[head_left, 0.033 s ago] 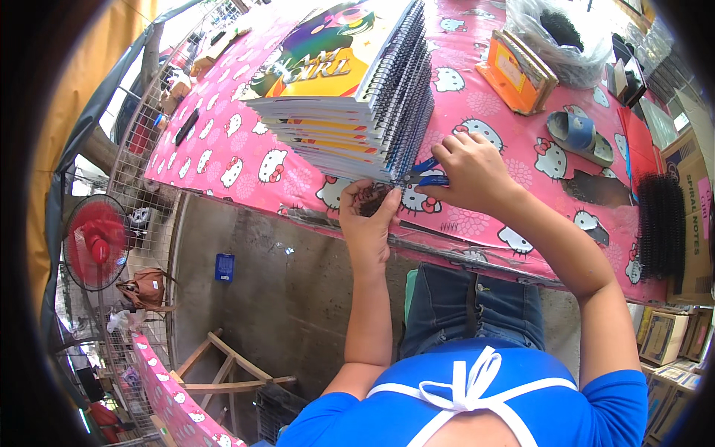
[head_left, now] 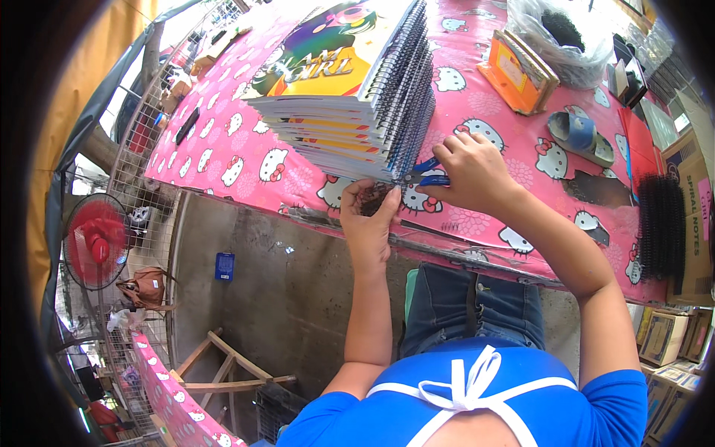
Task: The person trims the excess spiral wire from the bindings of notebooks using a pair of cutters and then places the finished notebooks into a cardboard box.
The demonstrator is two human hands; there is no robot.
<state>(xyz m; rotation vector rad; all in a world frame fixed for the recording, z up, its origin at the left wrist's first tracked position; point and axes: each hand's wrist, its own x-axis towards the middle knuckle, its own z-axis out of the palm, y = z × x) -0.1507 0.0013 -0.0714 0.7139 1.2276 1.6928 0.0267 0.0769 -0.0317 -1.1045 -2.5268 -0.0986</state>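
Observation:
A tall stack of spiral notebooks (head_left: 316, 119) stands near the table's front edge, its dark wire coils (head_left: 402, 97) facing right. Blue-handled pliers (head_left: 435, 180) are gripped in my right hand (head_left: 478, 173), their jaws pointing left at the lowest coils' near end. Just below that corner, my left hand (head_left: 369, 223) curls with thumb and fingers drawn together beside the jaws. A dark patch shows between its fingers; what it pinches, if anything, is too small to make out.
A pink patterned cloth covers the table (head_left: 246, 141). To the right stand an orange holder (head_left: 514, 78), a blue slipper (head_left: 572, 132), a plastic bag (head_left: 566, 56), black coils (head_left: 659, 223) and a cardboard box (head_left: 691, 201). A red fan (head_left: 97, 242) stands left.

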